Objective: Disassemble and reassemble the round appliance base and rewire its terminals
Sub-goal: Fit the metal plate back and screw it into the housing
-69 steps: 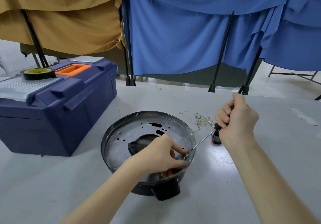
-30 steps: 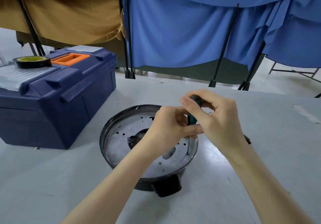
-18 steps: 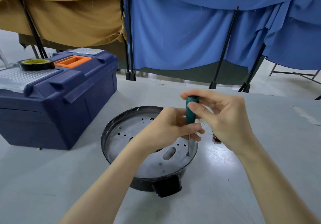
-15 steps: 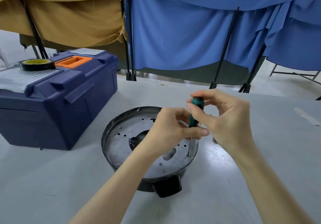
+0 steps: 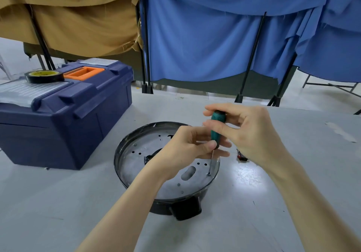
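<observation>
Two hands meet over the round appliance base (image 5: 134,165), seen from the head camera. The base sits on the grey bench (image 5: 58,203), near the middle, just right of the big blue toolbox (image 5: 64,126). Its silver plate with many small holes faces up, and a black tab sticks out on the near side. The right hand (image 5: 252,136) pinches the top of the green screwdriver (image 5: 216,128). The left hand (image 5: 183,150) pinches the low end of the handle, where the thin metal rod starts. The screwdriver stands almost straight up. Its tip sits on a small screw (image 5: 209,173) at the right edge of the plate. I think the step is turning this screw, but I cannot tell if it goes in or comes out. Next, the right hand should twist the handle while the left hand holds the rod steady. A gentle push down would help the tip stay in the screw. A roll of black tape (image 5: 44,76) sits on the toolbox.
</observation>
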Tool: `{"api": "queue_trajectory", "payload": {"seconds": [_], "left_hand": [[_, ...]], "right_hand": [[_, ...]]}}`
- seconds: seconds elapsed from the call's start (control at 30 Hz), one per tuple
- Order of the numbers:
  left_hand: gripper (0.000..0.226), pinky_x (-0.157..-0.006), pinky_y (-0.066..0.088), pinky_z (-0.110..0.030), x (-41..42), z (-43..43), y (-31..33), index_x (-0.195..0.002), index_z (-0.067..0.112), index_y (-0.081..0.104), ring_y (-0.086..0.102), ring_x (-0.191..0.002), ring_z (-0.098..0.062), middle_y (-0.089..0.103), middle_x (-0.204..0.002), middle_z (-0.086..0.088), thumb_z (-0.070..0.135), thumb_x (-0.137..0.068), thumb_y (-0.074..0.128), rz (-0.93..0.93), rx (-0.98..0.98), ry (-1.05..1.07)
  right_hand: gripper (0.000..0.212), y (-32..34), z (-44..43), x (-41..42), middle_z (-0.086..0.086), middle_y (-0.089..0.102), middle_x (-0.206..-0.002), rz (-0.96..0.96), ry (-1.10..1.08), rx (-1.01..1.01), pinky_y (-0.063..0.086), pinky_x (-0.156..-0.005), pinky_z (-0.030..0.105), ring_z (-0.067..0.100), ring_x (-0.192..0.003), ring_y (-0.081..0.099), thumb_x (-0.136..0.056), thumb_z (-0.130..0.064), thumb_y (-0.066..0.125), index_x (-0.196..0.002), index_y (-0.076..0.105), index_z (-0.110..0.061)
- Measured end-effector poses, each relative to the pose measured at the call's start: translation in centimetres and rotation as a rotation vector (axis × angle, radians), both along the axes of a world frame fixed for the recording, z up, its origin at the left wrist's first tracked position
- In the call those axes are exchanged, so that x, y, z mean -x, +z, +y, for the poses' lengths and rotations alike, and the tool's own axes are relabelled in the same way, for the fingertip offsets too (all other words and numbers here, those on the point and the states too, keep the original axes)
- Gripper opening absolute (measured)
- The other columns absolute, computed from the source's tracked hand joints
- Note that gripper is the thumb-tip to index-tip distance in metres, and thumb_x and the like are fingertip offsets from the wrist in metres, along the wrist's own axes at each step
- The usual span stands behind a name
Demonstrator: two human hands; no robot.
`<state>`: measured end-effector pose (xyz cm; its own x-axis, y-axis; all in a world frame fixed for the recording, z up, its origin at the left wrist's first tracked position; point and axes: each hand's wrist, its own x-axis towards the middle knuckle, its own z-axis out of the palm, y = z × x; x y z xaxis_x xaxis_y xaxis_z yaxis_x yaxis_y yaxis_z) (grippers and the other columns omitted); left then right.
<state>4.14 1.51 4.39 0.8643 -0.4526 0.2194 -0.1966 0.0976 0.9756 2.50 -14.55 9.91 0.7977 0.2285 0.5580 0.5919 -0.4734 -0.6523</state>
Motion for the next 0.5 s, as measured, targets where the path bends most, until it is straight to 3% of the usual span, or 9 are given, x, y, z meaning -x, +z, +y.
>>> {"api": "queue_trajectory", "payload": {"seconds": [0.1, 0.17, 0.23, 0.27, 0.33, 0.4, 0.43, 0.5], "left_hand": [[0.009, -0.083, 0.059, -0.035, 0.0, -0.3, 0.0, -0.09, 0.014, 0.076, 0.074, -0.087, -0.03, 0.075, -0.093, -0.01, 0.007, -0.085, 0.073, -0.051, 0.034, 0.081], [0.012, -0.078, 0.059, -0.029, 0.1, -0.6, -0.1, -0.088, 0.017, 0.076, 0.074, -0.082, -0.025, 0.076, -0.089, -0.006, 0.006, -0.085, 0.072, -0.055, 0.046, 0.058], [0.013, -0.079, 0.057, -0.027, 0.1, -0.6, -0.2, -0.094, 0.014, 0.075, 0.074, -0.085, -0.025, 0.076, -0.091, -0.005, 0.005, -0.09, 0.067, -0.039, 0.041, -0.002], [0.014, -0.082, 0.057, -0.028, 0.0, -0.4, -0.3, -0.097, 0.011, 0.074, 0.074, -0.088, -0.027, 0.076, -0.093, -0.007, 0.004, -0.091, 0.064, -0.03, 0.045, -0.024], [0.017, -0.089, 0.056, -0.035, -0.2, 0.3, -0.4, -0.103, 0.006, 0.072, 0.071, -0.096, -0.034, 0.075, -0.1, -0.01, 0.001, -0.095, 0.057, 0.0, 0.072, -0.068], [0.021, -0.095, 0.053, -0.037, -0.4, 1.1, -0.5, -0.104, 0.005, 0.07, 0.069, -0.102, -0.036, 0.074, -0.102, -0.009, -0.001, -0.098, 0.051, 0.038, 0.099, -0.096], [0.021, -0.096, 0.053, -0.036, -0.3, 1.4, -0.5, -0.104, 0.006, 0.07, 0.069, -0.104, -0.034, 0.074, -0.102, -0.007, 0.0, -0.098, 0.05, 0.053, 0.104, -0.103], [0.017, -0.095, 0.053, -0.034, -0.2, 1.5, -0.6, -0.107, 0.002, 0.068, 0.07, -0.104, -0.03, 0.074, -0.103, -0.007, 0.002, -0.097, 0.055, 0.058, 0.08, -0.085]], "right_hand": [[0.021, -0.6, 0.8, 0.1, -0.002, 0.074, -0.077, -0.195, -0.177, 0.012, 0.057, -0.076, 0.032, 0.008, -0.072, 0.071, -0.077, -0.024, 0.082, -0.093, 0.077, -0.012], [0.022, -1.5, 1.7, 0.3, 0.002, 0.067, -0.062, -0.405, -0.3, 0.072, 0.055, -0.058, 0.04, 0.02, -0.055, 0.064, -0.076, -0.025, 0.084, -0.078, 0.073, -0.006], [0.032, -1.6, 2.4, 0.3, 0.002, 0.06, -0.054, -0.505, -0.4, 0.12, 0.049, -0.047, 0.038, 0.023, -0.046, 0.054, -0.077, -0.031, 0.083, -0.069, 0.068, -0.004], [0.034, -1.3, 2.4, 0.1, 0.0, 0.059, -0.054, -0.486, -0.394, 0.136, 0.049, -0.048, 0.038, 0.022, -0.047, 0.053, -0.079, -0.035, 0.081, -0.068, 0.068, -0.005], [0.026, -0.6, 1.8, -0.2, -0.007, 0.067, -0.065, -0.268, -0.204, 0.077, 0.054, -0.063, 0.039, 0.013, -0.06, 0.064, -0.085, -0.036, 0.074, -0.076, 0.072, -0.012], [0.013, -0.2, 1.3, -0.3, -0.01, 0.074, -0.091, -0.036, 0.039, 0.028, 0.056, -0.086, 0.032, 0.003, -0.089, 0.07, -0.092, -0.022, 0.067, -0.102, 0.075, -0.019], [0.02, -0.3, 1.2, -0.3, -0.009, 0.075, -0.1, 0.016, 0.105, 0.011, 0.055, -0.092, 0.031, 0.003, -0.096, 0.07, -0.092, -0.015, 0.066, -0.11, 0.073, -0.019], [0.021, -0.9, 1.3, -0.4, -0.005, 0.075, -0.098, 0.002, 0.1, -0.049, 0.056, -0.092, 0.031, 0.005, -0.094, 0.071, -0.088, -0.01, 0.071, -0.108, 0.073, -0.016]]}}
